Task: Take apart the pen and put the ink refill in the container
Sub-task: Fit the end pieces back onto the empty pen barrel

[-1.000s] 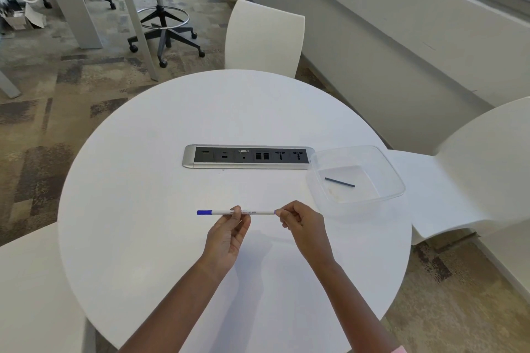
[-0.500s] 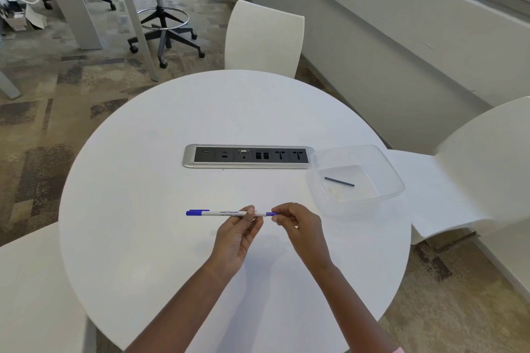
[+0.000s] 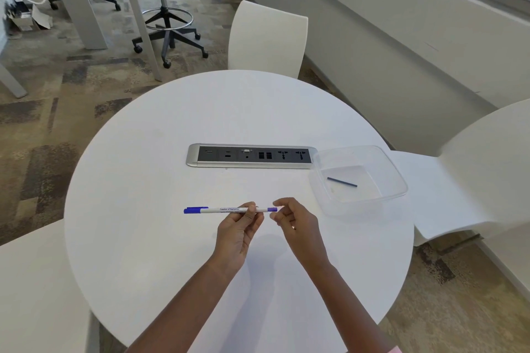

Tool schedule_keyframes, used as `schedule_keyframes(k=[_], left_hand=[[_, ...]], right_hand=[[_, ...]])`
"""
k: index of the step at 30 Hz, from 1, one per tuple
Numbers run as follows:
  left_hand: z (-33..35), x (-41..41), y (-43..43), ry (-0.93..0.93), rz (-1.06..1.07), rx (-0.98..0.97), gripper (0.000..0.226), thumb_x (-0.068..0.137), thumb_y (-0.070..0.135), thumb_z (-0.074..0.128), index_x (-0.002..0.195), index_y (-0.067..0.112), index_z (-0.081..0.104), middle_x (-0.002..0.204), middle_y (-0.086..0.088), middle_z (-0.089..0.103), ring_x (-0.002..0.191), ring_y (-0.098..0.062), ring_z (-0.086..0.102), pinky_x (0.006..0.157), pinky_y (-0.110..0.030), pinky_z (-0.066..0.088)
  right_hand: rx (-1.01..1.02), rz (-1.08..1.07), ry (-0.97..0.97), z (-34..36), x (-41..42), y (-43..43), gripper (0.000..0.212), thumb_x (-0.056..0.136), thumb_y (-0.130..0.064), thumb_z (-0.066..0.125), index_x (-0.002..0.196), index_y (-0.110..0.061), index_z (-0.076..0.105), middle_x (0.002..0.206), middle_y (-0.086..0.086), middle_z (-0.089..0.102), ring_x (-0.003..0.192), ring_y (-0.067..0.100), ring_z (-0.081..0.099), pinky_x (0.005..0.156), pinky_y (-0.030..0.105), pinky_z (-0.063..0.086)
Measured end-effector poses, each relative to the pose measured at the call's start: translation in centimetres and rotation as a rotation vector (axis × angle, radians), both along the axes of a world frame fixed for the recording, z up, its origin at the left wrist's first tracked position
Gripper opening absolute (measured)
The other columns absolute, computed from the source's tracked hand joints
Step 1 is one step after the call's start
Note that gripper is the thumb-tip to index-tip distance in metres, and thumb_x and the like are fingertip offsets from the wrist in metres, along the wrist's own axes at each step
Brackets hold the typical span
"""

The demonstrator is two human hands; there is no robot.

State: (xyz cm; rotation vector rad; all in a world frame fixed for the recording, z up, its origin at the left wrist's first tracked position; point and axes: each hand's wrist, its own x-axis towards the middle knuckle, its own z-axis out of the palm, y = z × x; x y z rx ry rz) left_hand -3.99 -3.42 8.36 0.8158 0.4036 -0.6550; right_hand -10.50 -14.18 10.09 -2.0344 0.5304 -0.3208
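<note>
White and blue, the pen (image 3: 229, 210) lay level across the lower middle of the frame, cap end pointing left, above the surface (image 3: 160, 238). The left hand (image 3: 236, 233) pinched its barrel; the right hand (image 3: 296, 225) curled loosely at the right end, fingertips just off it. The container (image 3: 393, 178) sat at right.

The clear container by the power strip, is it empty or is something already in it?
Not empty: the clear container has one thin dark stick lying flat on its bottom.
</note>
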Motion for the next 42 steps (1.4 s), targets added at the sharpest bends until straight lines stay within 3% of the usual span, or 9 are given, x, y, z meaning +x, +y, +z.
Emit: schedule_keyframes(k=[9, 16, 24, 26, 30, 33, 35, 38, 42], left_hand=[[0.0, -0.4, -0.2, -0.029, -0.020, 0.026, 0.013, 0.090, -0.003, 0.052, 0.083, 0.000, 0.063, 0.085, -0.011, 0.062, 0.065, -0.011, 0.070, 0.056, -0.014, 0.056], [0.0, -0.2, -0.1, -0.074, -0.013, 0.035, 0.014, 0.090, -0.004, 0.051, 0.083, 0.000, 0.062, 0.084, -0.009, 0.060, 0.082, -0.018, 0.062, 0.060, -0.015, 0.057], [0.1, -0.3, -0.3, -0.153, -0.052, 0.060, 0.014, 0.090, -0.003, 0.051, 0.082, 0.001, 0.062, 0.082, -0.009, 0.061, 0.066, -0.009, 0.070, 0.061, -0.014, 0.057], [0.1, -0.3, -0.3, -0.180, -0.062, 0.070, 0.015, 0.090, -0.003, 0.051, 0.081, 0.001, 0.062, 0.082, -0.009, 0.061, 0.069, -0.011, 0.069, 0.061, -0.014, 0.056], [0.1, -0.3, -0.4, -0.224, -0.076, 0.089, 0.015, 0.089, -0.004, 0.053, 0.079, 0.002, 0.062, 0.081, -0.009, 0.061, 0.074, -0.015, 0.067, 0.063, -0.015, 0.056], [0.0, -0.2, -0.3, -0.210, -0.068, 0.083, 0.014, 0.089, -0.003, 0.052, 0.081, 0.003, 0.062, 0.083, -0.010, 0.062, 0.075, -0.015, 0.066, 0.064, -0.015, 0.057], [0.1, -0.1, -0.3, -0.206, -0.063, 0.074, 0.014, 0.090, -0.002, 0.052, 0.082, 0.003, 0.063, 0.083, -0.010, 0.062, 0.075, -0.014, 0.066, 0.065, -0.015, 0.057], [0.3, 0.0, -0.4, -0.202, -0.054, 0.068, 0.014, 0.089, -0.003, 0.052, 0.083, 0.003, 0.063, 0.082, -0.010, 0.062, 0.074, -0.014, 0.066, 0.064, -0.015, 0.057], [0.4, 0.0, -0.3, -0.205, -0.053, 0.061, 0.014, 0.090, -0.002, 0.051, 0.083, 0.003, 0.063, 0.081, -0.009, 0.061, 0.069, -0.011, 0.067, 0.064, -0.015, 0.057]], right_hand=[[-0.105, 0.027, 0.022, 0.5, 0.5, -0.3, 0.014, 0.088, -0.002, 0.050, 0.083, -0.004, 0.064, 0.076, 0.005, 0.059, 0.069, 0.016, 0.050, 0.066, 0.024, 0.042], [-0.058, 0.027, 0.043, 0.2, 0.2, 0.0, 0.012, 0.089, -0.008, 0.053, 0.086, -0.007, 0.064, 0.075, -0.001, 0.059, 0.072, 0.016, 0.052, 0.065, 0.019, 0.040], [-0.229, 0.077, 0.033, 0.5, 0.2, -0.4, 0.015, 0.091, -0.011, 0.050, 0.083, -0.004, 0.061, 0.074, 0.003, 0.051, 0.069, 0.016, 0.046, 0.061, 0.022, 0.035], [-0.179, 0.074, 0.059, 0.4, 0.2, -0.5, 0.019, 0.091, -0.009, 0.048, 0.078, -0.005, 0.062, 0.071, 0.002, 0.051, 0.068, 0.016, 0.047, 0.062, 0.024, 0.037], [0.190, 0.018, 0.123, 0.8, 0.5, -0.7, 0.034, 0.092, -0.011, 0.046, 0.061, -0.016, 0.058, 0.057, -0.006, 0.052, 0.055, 0.010, 0.045, 0.054, 0.016, 0.039], [0.253, 0.026, 0.140, 1.1, 0.6, -0.7, 0.030, 0.094, -0.015, 0.045, 0.067, -0.015, 0.060, 0.058, -0.007, 0.055, 0.054, 0.008, 0.048, 0.048, 0.006, 0.039], [0.184, 0.036, 0.119, 1.3, 0.4, -0.4, 0.022, 0.094, -0.017, 0.046, 0.077, -0.014, 0.060, 0.063, -0.005, 0.057, 0.060, 0.010, 0.053, 0.055, 0.010, 0.042], [0.010, 0.064, 0.086, 1.1, 0.2, 0.0, 0.009, 0.091, -0.016, 0.052, 0.085, -0.012, 0.058, 0.074, 0.006, 0.061, 0.073, 0.022, 0.057, 0.067, 0.031, 0.047], [-0.153, 0.102, 0.078, 1.1, 0.5, 0.1, 0.015, 0.091, -0.015, 0.050, 0.083, -0.006, 0.058, 0.074, 0.002, 0.055, 0.073, 0.021, 0.051, 0.067, 0.031, 0.042]])
